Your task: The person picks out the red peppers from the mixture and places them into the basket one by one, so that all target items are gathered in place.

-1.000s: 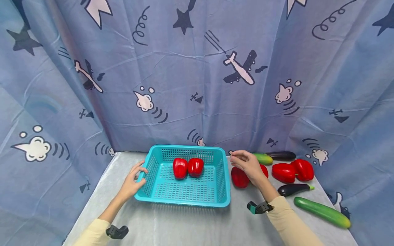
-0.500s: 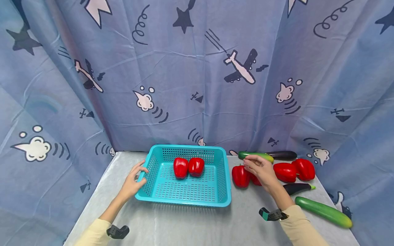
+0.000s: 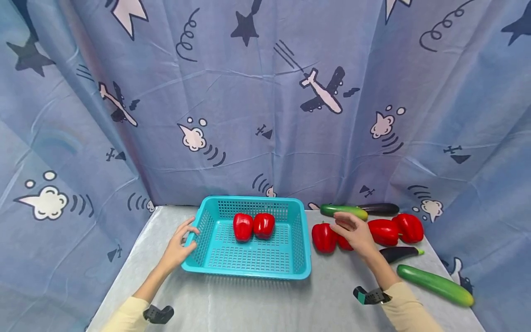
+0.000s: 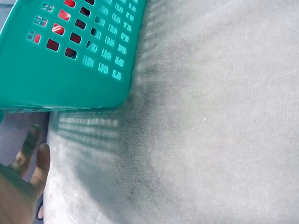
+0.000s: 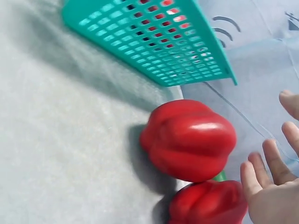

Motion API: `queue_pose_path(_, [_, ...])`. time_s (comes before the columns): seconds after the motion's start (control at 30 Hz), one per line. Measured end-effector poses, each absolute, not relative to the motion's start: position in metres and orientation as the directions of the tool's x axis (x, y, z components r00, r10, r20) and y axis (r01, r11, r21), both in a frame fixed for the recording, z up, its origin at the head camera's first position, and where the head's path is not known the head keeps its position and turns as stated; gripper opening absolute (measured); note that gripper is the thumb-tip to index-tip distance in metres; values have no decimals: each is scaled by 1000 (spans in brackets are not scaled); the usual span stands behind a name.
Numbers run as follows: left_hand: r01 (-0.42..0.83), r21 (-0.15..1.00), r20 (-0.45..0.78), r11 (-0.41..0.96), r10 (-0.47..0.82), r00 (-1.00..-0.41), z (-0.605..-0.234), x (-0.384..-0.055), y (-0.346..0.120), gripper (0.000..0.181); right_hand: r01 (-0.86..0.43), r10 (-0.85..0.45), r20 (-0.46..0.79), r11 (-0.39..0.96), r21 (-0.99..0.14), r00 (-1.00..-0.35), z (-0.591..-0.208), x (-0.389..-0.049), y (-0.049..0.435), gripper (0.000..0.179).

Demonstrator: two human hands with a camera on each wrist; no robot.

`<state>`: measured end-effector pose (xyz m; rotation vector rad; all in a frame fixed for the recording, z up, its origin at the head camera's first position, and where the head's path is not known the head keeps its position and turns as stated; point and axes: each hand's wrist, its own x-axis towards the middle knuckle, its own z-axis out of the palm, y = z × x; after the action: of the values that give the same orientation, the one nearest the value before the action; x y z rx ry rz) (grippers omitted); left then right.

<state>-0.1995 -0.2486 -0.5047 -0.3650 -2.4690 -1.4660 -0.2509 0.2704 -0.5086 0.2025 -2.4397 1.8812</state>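
Observation:
A turquoise plastic basket point(image 3: 249, 275) stands on the table with two red bell peppers point(image 3: 242, 227) inside. At its left rim is my left hand point(image 3: 176, 249), fingers and thumb spread apart; in the left wrist view those fingers point(image 4: 41, 168) show a gap from the basket wall. My right hand point(image 3: 354, 234) is over a red bell pepper point(image 3: 344, 243) right of the basket and partly covers it. Its fingers are loosely bent and hold nothing, as the right wrist view also shows. Another red bell pepper point(image 5: 191, 140) lies between that one and the basket.
Two more red bell peppers point(image 3: 383, 232) lie to the right. Behind are a green cucumber point(image 3: 342, 211) and a dark eggplant point(image 3: 379, 209). A second eggplant point(image 3: 400, 253) and a larger cucumber point(image 3: 434, 285) lie nearer the right edge. A patterned curtain point(image 3: 265, 115) surrounds the table.
My right hand has moved right, away from the basket, uncovering the nearest bell pepper and the small cucumber's end. In the last half second it barely moved. My left hand and the basket stay put.

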Motion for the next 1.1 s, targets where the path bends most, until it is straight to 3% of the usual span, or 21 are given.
queue_pose_path(0.23, [331, 817, 332, 472, 85, -940, -505, -198, -248, 27, -200, -116, 168, 384, -901, -979, -519, -252, 261, 69])
queue_pose_path(0.5, [335, 822, 334, 461, 86, -939, -507, -199, -249, 27, -173, -84, 151, 457, -873, -985, -527, -253, 250, 76])
queue_pose_path(1.1, [342, 825, 344, 450, 81, -935, -509, -201, -251, 27, -148, -42, 153, 579, -802, -987, -544, -256, 241, 68])
